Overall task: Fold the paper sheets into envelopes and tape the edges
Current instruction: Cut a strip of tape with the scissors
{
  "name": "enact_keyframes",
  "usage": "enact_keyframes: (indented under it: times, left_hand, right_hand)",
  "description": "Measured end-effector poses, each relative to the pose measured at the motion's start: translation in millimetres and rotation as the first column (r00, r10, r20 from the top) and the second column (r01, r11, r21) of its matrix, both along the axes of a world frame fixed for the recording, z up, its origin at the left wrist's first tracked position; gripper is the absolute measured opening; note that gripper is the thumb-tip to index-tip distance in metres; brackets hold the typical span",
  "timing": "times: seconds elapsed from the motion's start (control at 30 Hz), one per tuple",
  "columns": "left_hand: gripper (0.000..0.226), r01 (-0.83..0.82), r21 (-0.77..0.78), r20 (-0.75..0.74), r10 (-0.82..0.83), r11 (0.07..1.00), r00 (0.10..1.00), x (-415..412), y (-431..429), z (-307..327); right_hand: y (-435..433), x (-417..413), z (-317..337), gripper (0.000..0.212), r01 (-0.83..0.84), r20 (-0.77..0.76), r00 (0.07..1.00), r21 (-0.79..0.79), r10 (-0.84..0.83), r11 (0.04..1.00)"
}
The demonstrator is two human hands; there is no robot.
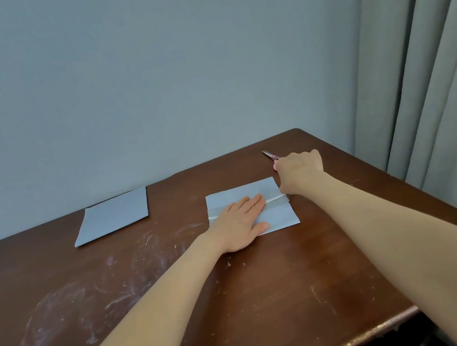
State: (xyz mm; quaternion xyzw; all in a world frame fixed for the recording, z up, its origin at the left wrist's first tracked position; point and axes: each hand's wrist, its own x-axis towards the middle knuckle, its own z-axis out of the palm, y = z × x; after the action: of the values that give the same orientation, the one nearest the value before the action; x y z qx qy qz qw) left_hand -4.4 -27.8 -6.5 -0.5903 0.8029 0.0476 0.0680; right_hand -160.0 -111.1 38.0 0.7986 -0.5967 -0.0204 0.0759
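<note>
Pressing folded sheet (279,215) under flat, closed left fingers (251,201) | right fingers (280,169) curled round scissors (269,154) beside sheet's far-right corner

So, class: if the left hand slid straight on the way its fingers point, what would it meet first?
Across the folded paper, the left hand would probably meet the right hand, which grips the scissors.

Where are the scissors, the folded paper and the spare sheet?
scissors (269,155), head view, on the blade.
folded paper (242,191), head view, on the far flap.
spare sheet (113,216), head view, on its middle.
</note>
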Motion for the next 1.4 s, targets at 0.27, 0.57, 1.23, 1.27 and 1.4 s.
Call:
enact_keyframes:
  times: [0.27,0.57,1.23,1.27,1.4]
  left_hand:
    - [0.063,0.005,-0.143,0.004,-0.004,0.99,1.0,-27,-10,14]
    - [0.06,0.024,0.004,-0.005,-0.024,1.0,1.0,-31,-16,-5]
    - [0.054,-0.028,-0.011,-0.017,0.028,1.0,0.999,29,1,-4]
    - [0.054,-0.033,-0.018,-0.022,0.033,0.999,0.999,29,0,-5]
    - [0.053,-0.05,-0.035,-0.043,0.048,0.998,0.998,28,-2,-6]
  right_hand:
    - [-1,0,1,0.035,0.008,-0.012,1.0,0.015,-0.008,1.0]
    - [6,-5,9,0.033,-0.003,-0.01,1.0,0.044,0.004,0.999]
    - [13,30,13,0.019,-0.106,0.054,0.993,0.091,0.102,0.99]
    - [13,30,12,0.021,-0.102,0.063,0.993,0.102,0.096,0.99]
    - [12,31,11,0.026,-0.091,0.115,0.99,0.132,0.076,0.987]
